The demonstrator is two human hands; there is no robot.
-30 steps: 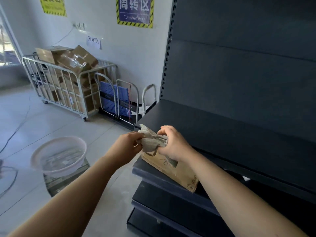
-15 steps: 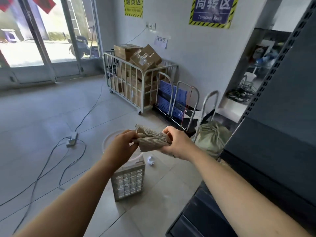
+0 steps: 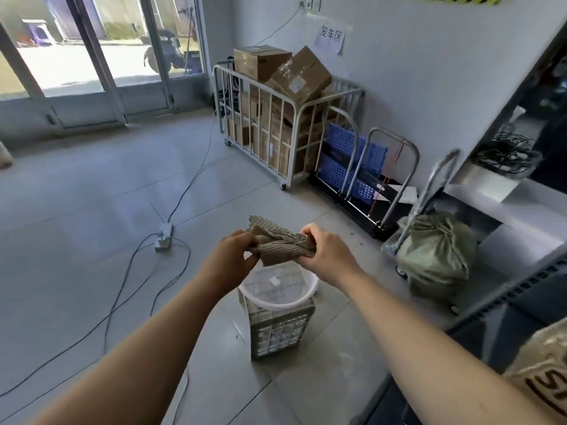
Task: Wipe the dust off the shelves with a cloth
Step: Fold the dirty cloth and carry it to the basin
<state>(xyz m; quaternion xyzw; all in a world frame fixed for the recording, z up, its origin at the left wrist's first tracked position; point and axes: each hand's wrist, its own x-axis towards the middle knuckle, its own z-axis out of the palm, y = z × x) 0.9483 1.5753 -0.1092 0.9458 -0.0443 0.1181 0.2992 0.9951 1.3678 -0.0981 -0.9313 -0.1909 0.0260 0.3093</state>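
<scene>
View is now facing the open floor (image 3: 92, 240) rather than the shelving: a second ago the dark shelves (image 3: 503, 305) were filling the right half of the picture; now only a corner of them is showing at lower right, with a cardboard box (image 3: 543, 375) at that edge. The person is turning away from the shelves.

Cage cart (image 3: 276, 124) of boxes and flat trolleys are standing against the far wall; a tied green sack (image 3: 435, 253) is sitting nearer.

The white basin (image 3: 277, 286), resting on a grey crate (image 3: 280, 329), is now lying directly below the hands; earlier it was off to the left.

Cloth (image 3: 283, 242) is being held in the air above the basin, bunched and twisted between both hands. Left hand (image 3: 228, 256) fingers are clamped on its left end, right hand (image 3: 328, 250) fingers clamped on its right end.

Judgement: wiping is paused; the cloth is probably being wrung or rinsed over the basin before going back to the shelves.
</scene>
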